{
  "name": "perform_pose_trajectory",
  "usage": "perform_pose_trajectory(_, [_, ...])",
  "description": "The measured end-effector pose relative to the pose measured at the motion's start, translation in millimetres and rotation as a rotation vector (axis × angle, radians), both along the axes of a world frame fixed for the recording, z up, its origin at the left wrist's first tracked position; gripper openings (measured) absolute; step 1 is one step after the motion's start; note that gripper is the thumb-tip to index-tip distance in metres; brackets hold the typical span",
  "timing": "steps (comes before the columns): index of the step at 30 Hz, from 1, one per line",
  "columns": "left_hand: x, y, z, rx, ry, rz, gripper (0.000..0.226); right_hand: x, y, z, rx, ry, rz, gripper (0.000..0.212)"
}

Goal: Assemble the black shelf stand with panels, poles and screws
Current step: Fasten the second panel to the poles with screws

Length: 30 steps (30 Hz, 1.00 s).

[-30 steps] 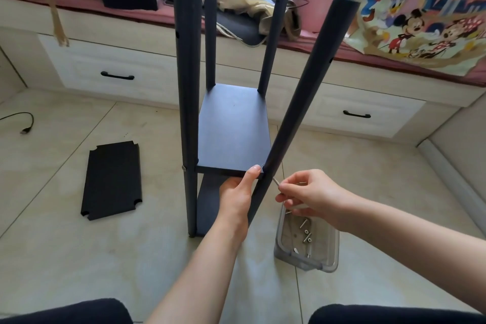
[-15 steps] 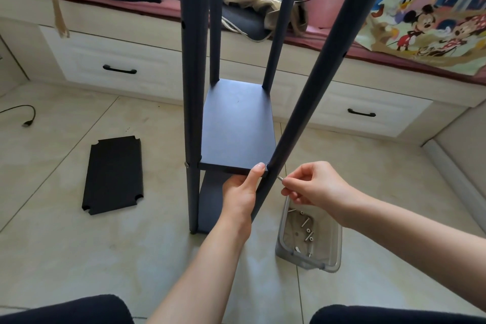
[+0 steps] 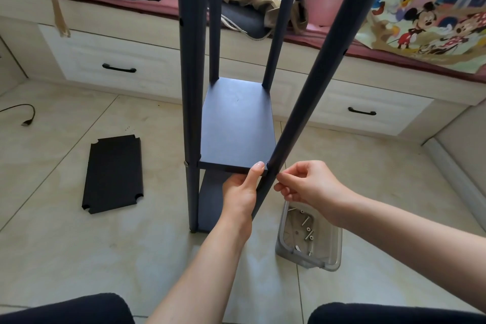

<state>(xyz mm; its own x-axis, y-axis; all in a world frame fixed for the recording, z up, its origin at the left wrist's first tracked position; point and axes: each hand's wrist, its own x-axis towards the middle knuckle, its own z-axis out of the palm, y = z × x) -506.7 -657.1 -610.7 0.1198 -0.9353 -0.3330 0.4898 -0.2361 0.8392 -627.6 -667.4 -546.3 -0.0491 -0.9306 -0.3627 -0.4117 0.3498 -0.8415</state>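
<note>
Beige tiled floor (image 3: 65, 244) beneath a half-built black shelf stand (image 3: 236, 123).
Left hand (image 3: 240, 192) grips its panel edge; right hand (image 3: 307, 184) pinches at the leaning pole (image 3: 315, 87); drawers (image 3: 110, 60) behind.

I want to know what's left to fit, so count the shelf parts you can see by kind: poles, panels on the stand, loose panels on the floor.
Poles: 4 (near left, far left, far right, near right, leaning)
Panels on the stand: 2 (upper, lower)
Loose panels on the floor: 1
Total: 7
</note>
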Motion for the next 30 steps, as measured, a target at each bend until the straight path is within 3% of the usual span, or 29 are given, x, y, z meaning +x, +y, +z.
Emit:
perform_pose_trajectory(10, [-1, 0, 2, -0.010, -0.011, 0.010, 0.016, -11, 5, 6, 0.039, -0.204, -0.005, 0.013])
perform_pose_trajectory(24, [-2, 1, 1, -0.012, -0.002, 0.031, 0.015, -7, 4, 4, 0.019, -0.216, -0.040, 0.016])
perform_pose_trajectory(30, [-2, 1, 0, -0.012, -0.014, 0.024, 0.018, -9, 2, 1, -0.076, -0.059, 0.016, 0.014])
